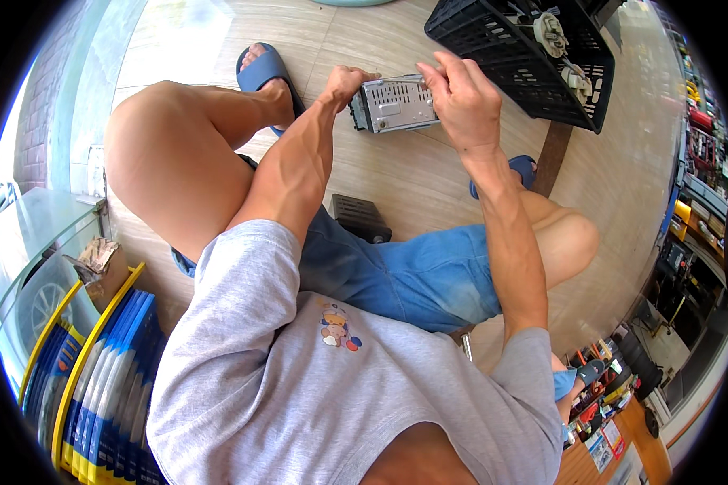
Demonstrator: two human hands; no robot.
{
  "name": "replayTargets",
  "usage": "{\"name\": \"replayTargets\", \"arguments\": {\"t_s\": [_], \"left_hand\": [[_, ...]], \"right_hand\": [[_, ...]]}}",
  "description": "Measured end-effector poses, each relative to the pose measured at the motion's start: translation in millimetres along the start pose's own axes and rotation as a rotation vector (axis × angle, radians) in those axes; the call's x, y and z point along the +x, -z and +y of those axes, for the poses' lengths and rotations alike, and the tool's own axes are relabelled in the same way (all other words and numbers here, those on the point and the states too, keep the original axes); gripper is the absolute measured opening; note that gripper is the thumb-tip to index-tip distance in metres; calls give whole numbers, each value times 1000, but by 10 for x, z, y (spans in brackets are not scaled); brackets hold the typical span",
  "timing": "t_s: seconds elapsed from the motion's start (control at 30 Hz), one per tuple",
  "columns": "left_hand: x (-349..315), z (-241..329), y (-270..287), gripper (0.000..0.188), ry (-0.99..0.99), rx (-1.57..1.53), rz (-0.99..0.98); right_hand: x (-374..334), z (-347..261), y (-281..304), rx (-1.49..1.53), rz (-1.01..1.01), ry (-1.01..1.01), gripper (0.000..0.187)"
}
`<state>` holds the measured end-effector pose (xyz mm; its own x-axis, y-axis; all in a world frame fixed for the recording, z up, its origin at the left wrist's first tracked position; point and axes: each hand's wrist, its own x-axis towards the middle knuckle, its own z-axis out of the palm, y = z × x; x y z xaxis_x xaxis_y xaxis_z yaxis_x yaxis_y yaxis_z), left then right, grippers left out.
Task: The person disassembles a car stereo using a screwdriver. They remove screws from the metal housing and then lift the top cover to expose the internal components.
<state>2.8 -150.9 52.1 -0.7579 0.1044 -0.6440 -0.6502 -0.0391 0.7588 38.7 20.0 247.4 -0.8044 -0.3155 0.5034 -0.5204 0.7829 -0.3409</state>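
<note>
Gripping the left end of a perforated metal box over the floor, the left hand could let it drop if its hold slackened, and I cannot tell whether the right hand, curled at the other end, grips too.

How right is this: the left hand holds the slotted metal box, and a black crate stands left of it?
Wrong side: the head view shows the black crate right of the slotted metal box, which the left hand does hold.
</note>
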Motion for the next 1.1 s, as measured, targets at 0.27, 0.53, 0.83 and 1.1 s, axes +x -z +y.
{"name": "replayTargets", "arguments": {"t_s": [0.27,0.53,0.83,1.1], "left_hand": [[70,-108,31,25,-51,-29,-11],[21,-42,3,25,-36,-13,-15],[-14,-22,-6,22,-45,-33,-5],[-48,-16,36,25,-84,8,-27]], "right_hand": [[-24,-37,-29,-23,-36,-10,23],[-14,-42,-26,-37,-47,12,24],[-13,-61,-39,-82,-67,76,26],[101,-277,-47,292,-209,-239,28]]}}
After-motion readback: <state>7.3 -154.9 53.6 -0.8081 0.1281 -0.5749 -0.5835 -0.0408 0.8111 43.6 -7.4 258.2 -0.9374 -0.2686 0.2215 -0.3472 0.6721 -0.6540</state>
